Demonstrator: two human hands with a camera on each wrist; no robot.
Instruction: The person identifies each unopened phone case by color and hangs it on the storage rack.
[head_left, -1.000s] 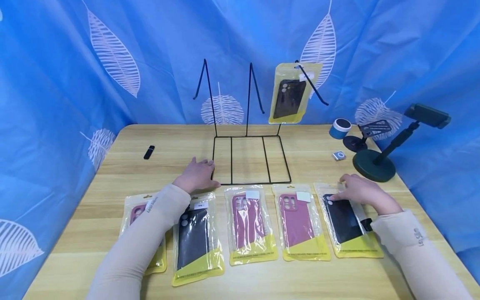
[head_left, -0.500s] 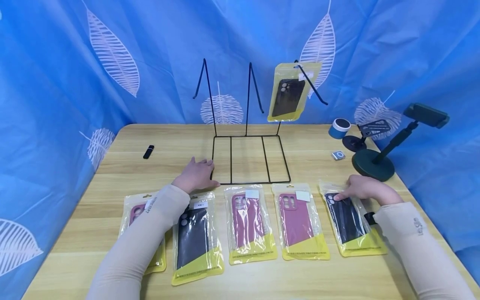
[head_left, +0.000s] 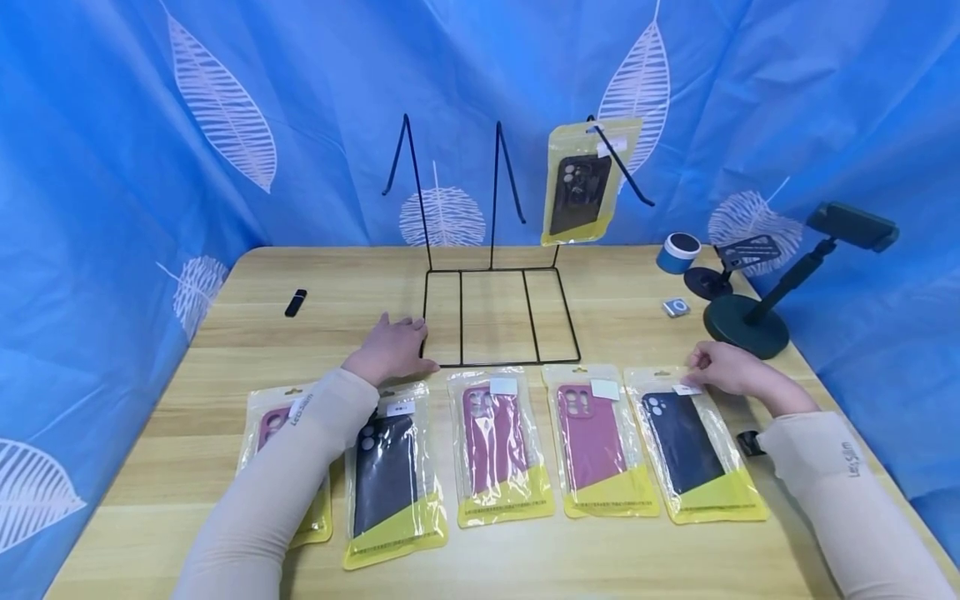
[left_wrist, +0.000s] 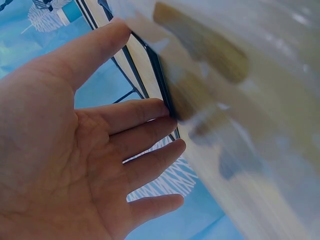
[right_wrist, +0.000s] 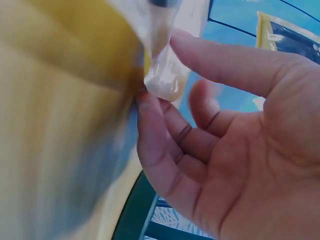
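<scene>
Blue leaf-print curtain (head_left: 225, 125) behind a wooden table (head_left: 615, 292) bearing a black wire rack (head_left: 498, 317).

Head view: left hand (head_left: 393, 350) flat, fingers straight, against the rack's front left corner. Right hand (head_left: 723, 369) pinching the top corner of the dark-case packet (head_left: 693, 446), rightmost in the row before the rack.

Left wrist: fingers (left_wrist: 145, 112) spread, touching the rack's wire.

Right wrist: grip clamped on the packet's clear corner (right_wrist: 165, 82).

glossy plastic packet (head_left: 693, 442), black wire rack (head_left: 498, 317), wooden table (head_left: 225, 333)

The head camera is looking forward and down over the whole table (head_left: 600, 550), while each wrist camera is looking very closely at its own palm, sharing the wire rack (head_left: 498, 317).
</scene>
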